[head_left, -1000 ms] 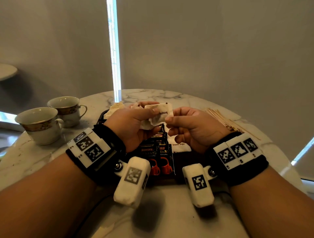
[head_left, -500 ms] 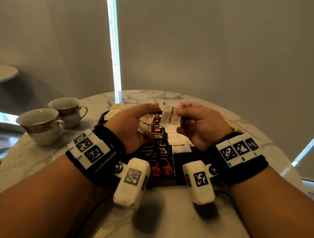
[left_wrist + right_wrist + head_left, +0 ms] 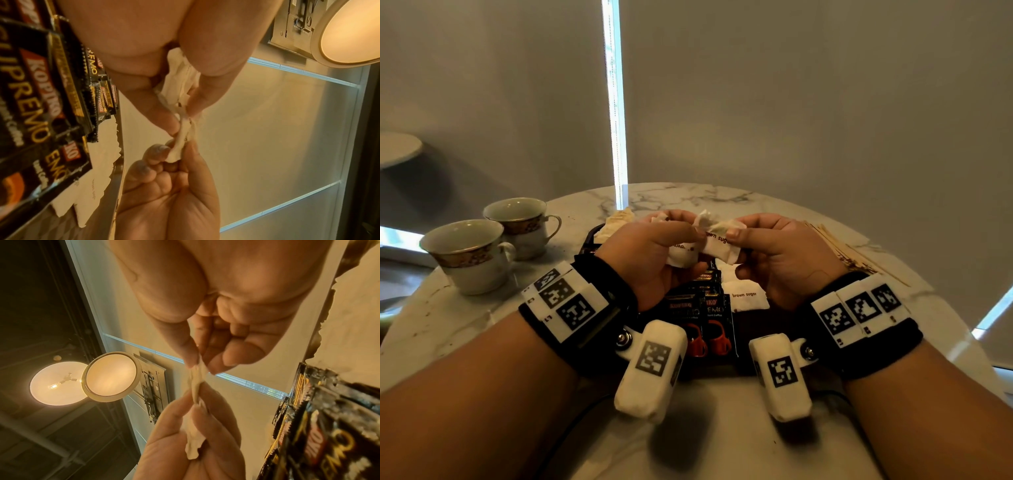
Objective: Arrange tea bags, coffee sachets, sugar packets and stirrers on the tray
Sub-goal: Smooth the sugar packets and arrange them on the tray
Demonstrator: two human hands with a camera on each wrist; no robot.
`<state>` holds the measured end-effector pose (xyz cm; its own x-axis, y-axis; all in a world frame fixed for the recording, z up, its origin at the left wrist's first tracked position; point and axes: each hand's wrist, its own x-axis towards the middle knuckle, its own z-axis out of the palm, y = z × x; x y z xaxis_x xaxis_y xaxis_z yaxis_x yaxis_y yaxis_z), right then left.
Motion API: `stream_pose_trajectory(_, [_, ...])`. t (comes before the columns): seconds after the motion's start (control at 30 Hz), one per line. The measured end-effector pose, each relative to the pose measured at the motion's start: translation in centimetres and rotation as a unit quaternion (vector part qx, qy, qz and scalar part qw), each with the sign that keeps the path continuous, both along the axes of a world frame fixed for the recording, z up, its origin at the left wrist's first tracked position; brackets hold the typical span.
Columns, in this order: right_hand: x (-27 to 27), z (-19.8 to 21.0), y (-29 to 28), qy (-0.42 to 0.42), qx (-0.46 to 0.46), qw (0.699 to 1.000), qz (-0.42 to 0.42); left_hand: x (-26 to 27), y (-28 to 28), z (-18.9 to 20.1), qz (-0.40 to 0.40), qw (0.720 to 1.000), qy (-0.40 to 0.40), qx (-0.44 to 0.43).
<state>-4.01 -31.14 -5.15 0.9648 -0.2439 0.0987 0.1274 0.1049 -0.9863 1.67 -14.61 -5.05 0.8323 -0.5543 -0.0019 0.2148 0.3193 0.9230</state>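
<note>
Both hands pinch sugar packet, apparently lengthwise left-right.

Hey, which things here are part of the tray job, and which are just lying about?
Part of the job: white brown-sugar packets held between left hand and right hand; black coffee sachets; thin wooden stirrers; dark tray.
Lying about: two gold-banded white teacups.

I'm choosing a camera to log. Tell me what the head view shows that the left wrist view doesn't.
Head only: two cups, stirrers right of the tray, wrist bands.
Left wrist only: a lit ceiling lamp, sachet lettering up close.
Both: left hand and right hand pinching white sugar packets, coffee sachets beneath.
</note>
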Motion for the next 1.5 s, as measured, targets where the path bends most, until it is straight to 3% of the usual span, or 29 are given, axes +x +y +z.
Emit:
stream_pose_trajectory(0.57, [0.1, 0.5, -1.2, 0.022, -0.03, 0.999, -0.018, 0.1, -0.2, -0.2, 0.035, 0.998, 0.021, 0.036])
stream_pose_trajectory(0.73, [0.4, 0.7, -4.2, 0.031, 0.011, 0.995, -0.093, 0.6, 0.0, -0.4, 0.033, 0.999, 0.023, 0.025])
stream_pose_trajectory(0.9, [0.5, -0.4, -7.9, 0.141, -0.014, 0.982, -0.125, 0.6, 0.1, -0.5, 0.032, 0.999, 0.031, 0.028])
stream_pose_trajectory(1.07, [0.5, -0.9, -9.0, 0.255, -0.094, 0.959, -0.084, 0.5, 0.2, -0.5, 0.031, 0.998, 0.039, 0.028])
stream_pose_trajectory(1.5, [0.6, -0.8, -8.6, 0.309, -0.156, 0.935, -0.077, 0.4, 0.1, -0.3, 0.044, 0.998, 0.026, 0.022])
